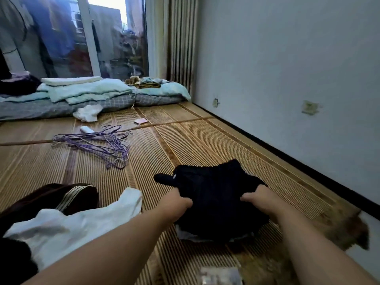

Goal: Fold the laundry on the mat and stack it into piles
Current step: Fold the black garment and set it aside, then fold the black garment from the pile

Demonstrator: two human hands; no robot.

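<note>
A black garment lies bunched on the woven mat, on top of a pale folded piece that peeks out beneath it. My left hand grips the garment's left side and my right hand grips its right side, fingers curled into the cloth. To the left lies a white garment over a dark brown piece with a striped band. More dark cloth sits at the lower left edge.
Purple wire hangers lie tangled on the mat beyond, crossed by a long wooden pole. Folded bedding sits by the glass door. A wall runs along the right. A brown furry thing lies at the right.
</note>
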